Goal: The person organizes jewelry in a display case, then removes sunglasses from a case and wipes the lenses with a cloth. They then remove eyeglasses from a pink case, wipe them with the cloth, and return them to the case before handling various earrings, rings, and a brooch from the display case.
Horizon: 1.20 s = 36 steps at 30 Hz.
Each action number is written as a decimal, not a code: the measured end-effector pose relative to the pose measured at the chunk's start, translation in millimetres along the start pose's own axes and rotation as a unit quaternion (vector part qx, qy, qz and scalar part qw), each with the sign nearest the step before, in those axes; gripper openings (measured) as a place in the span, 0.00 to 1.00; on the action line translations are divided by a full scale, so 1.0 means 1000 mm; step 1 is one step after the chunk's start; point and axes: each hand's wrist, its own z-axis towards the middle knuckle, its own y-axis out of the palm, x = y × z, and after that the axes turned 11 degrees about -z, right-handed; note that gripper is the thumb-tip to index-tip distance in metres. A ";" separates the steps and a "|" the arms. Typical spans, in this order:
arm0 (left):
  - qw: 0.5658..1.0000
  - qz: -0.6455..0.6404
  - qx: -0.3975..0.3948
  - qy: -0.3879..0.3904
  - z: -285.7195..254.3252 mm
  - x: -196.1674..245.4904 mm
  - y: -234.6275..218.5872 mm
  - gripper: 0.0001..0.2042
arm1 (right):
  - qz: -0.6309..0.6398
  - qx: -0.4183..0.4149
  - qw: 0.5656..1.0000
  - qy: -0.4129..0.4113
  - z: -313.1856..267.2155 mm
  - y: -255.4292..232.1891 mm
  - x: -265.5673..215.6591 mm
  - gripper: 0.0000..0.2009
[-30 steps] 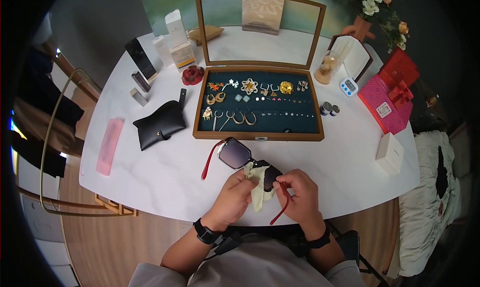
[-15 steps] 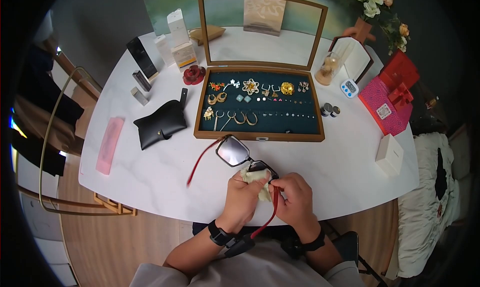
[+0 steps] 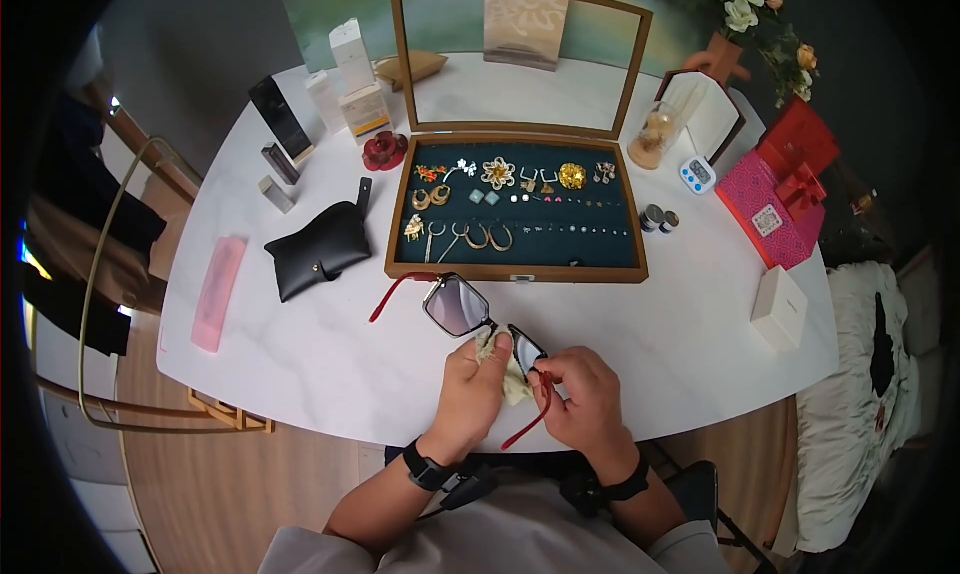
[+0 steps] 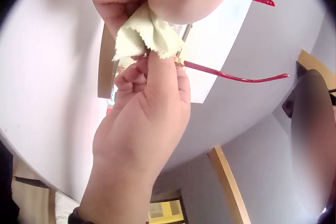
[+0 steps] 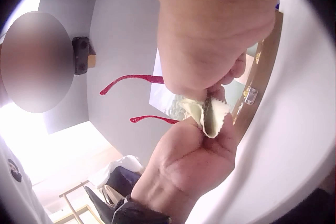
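Sunglasses (image 3: 456, 306) with dark lenses and red temples are held tilted above the white table, in front of the jewelry case. The left hand (image 3: 468, 389) pinches a pale yellow-green cloth (image 3: 517, 386) around the frame near the bridge. At the other lens's outer end, the right hand (image 3: 583, 394) grips the frame by the hinge, one red temple hanging down beside it. In the left wrist view the cloth (image 4: 148, 34) bunches between both hands, a red temple (image 4: 236, 78) sticking out. The right wrist view shows the cloth (image 5: 209, 116) folded at the fingers; the lenses are mostly hidden.
An open wooden jewelry case (image 3: 520, 271) stands behind the hands. Left of it lie a black pouch (image 3: 320, 251) and a pink case (image 3: 217, 294). Boxes stand at the back left. To the right are a white box (image 3: 779, 309), small jars (image 3: 653, 217) and a pink-red box (image 3: 768, 214).
The sunglasses have shifted slightly left and turned in the hands. The left thumb and cloth have moved from the right-hand lens toward the bridge, uncovering more of that lens.
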 end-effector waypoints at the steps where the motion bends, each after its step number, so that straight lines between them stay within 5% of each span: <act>1: 0.999 -0.009 -0.030 -0.011 0.001 0.000 -0.003 0.10 | 0.002 -0.007 1.000 -0.002 -0.001 -0.001 0.002 0.09; 4: 0.990 -0.130 -0.039 -0.041 -0.003 0.012 0.012 0.04 | -0.001 -0.014 1.000 -0.011 -0.006 0.003 0.005 0.09; 8: 0.988 -0.143 -0.055 0.006 0.002 -0.004 0.000 0.10 | -0.006 -0.013 1.000 -0.020 -0.008 0.007 0.003 0.10; 16: 0.991 0.072 0.015 0.109 0.001 -0.005 -0.003 0.04 | 0.005 -0.026 0.999 -0.026 -0.005 0.003 -0.003 0.10; 23: 0.990 0.130 -0.015 0.046 -0.004 0.003 -0.006 0.07 | 0.006 -0.013 1.000 -0.008 -0.004 -0.002 0.003 0.10; 28: 0.991 0.004 -0.134 -0.003 -0.004 0.016 -0.008 0.06 | 0.004 -0.014 1.000 -0.004 -0.002 -0.007 0.008 0.11; 32: 0.993 -0.003 -0.111 -0.032 -0.003 0.015 -0.008 0.07 | 0.003 -0.033 0.999 -0.021 -0.003 -0.003 0.005 0.11; 36: 0.997 -0.013 -0.078 0.024 0.002 0.003 -0.009 0.10 | -0.009 -0.049 0.998 -0.030 -0.005 -0.001 0.002 0.11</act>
